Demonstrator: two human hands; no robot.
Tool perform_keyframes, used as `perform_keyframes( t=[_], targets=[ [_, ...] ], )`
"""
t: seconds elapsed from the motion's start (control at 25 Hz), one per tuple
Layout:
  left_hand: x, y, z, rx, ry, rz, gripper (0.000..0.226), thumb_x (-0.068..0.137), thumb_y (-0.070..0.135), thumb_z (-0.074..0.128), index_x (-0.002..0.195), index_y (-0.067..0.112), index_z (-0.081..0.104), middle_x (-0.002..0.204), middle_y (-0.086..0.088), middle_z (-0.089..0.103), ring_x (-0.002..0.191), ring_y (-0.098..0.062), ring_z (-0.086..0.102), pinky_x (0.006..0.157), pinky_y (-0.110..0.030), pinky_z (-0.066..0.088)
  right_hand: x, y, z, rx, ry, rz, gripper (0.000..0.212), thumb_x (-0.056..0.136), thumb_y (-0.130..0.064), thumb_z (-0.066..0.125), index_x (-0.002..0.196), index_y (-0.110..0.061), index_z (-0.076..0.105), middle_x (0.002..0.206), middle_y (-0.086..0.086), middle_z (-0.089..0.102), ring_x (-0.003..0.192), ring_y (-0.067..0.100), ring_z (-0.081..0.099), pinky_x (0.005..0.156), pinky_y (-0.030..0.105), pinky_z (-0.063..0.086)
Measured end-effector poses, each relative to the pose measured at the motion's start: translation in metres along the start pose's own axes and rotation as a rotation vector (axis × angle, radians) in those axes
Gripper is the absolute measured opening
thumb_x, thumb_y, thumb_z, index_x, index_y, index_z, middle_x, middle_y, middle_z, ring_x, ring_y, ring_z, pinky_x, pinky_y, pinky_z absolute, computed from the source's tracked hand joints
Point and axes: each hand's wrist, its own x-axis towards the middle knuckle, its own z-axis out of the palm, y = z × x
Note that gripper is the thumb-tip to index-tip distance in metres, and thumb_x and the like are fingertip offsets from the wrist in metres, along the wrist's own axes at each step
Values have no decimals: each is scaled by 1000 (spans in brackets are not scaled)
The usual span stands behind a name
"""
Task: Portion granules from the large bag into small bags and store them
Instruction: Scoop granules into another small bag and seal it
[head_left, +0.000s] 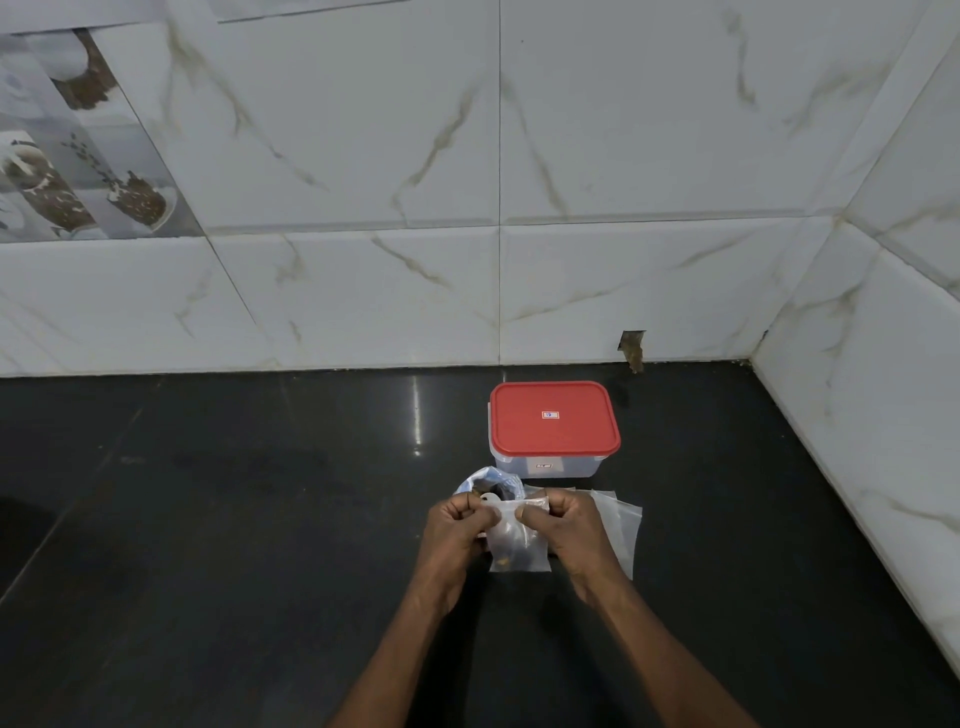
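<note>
Left hand (458, 526) and right hand (567, 525) pinch small bag (519, 548) along top edge; container (554, 428) behind; counter (208, 519) stretches left.

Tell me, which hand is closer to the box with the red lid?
The right hand, just in front of the box. The left hand is further off to its left. Both pinch the small bag.

Container lid (555, 418) red; countertop (208, 519) glossy black; wall tiles (363, 156) white, tan-veined marble; small bag (517, 545) clear.
</note>
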Motion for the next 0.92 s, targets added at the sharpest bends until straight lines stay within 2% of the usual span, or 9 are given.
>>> perform_keyframes(
  t=[0.08,0.2,0.32,0.4,0.48,0.56,0.64,0.8,0.92],
  targets=[
    [-3,-1,1,6,-44,-2,10,87,-2,68,78,-3,73,79,-23,70,72,-30,67,69,-38,57,1,1,2,-12,-6,-21,11,82,-5,67,72,-4,70,72,16,70,67,21,65,66,34,53],
    [-5,-3,2,131,-46,43,13,88,6,72,86,-7,75,85,-27,73,74,-25,69,70,-34,59,0,3,2,-40,4,-10,11,82,-6,67,72,-5,71,73,17,70,71,26,67,69,36,55],
    [-3,-1,2,207,-28,70,15,88,5,71,73,1,74,75,-22,71,71,-24,66,70,-40,56,0,6,2,-56,-33,13,9,83,-9,69,76,-7,74,75,14,72,75,24,69,72,35,55],
    [-1,-1,1,207,-2,71,21,87,0,67,68,6,70,67,-13,67,66,-21,63,63,-36,55,-2,8,3,-48,-30,38,8,84,-15,71,79,-10,76,78,9,75,78,26,71,74,37,56],
    [1,-3,1,179,34,45,20,88,0,65,68,5,70,68,-10,70,64,-19,65,60,-34,55,-1,10,5,-34,18,39,11,82,-14,71,76,-6,73,75,11,73,73,30,69,70,39,55],
    [0,-5,2,141,32,36,14,84,7,68,75,-4,69,73,-14,70,68,-23,65,64,-36,56,0,9,6,-31,48,19,15,81,-11,69,70,-1,67,67,13,68,64,25,61,63,36,51],
    [1,-9,2,100,-18,32,21,78,14,73,84,-6,71,81,-19,72,75,-27,66,71,-40,56,1,6,7,-53,50,-2,17,81,-10,69,67,-1,66,64,14,64,62,19,58,61,33,50],
    [3,-10,-2,92,-58,33,18,86,8,76,92,-8,75,93,-28,74,81,-30,69,78,-43,55,-3,4,0,36,-16,31,13,83,-13,73,75,-3,72,72,11,71,68,24,66,65,31,54],
    [6,-10,-1,156,-17,1,8,89,4,69,89,0,75,85,-17,76,75,-26,70,70,-38,57,-5,8,-7,133,-10,87,3,83,-6,73,83,-5,75,84,16,74,78,30,70,77,41,57]
  ],
)
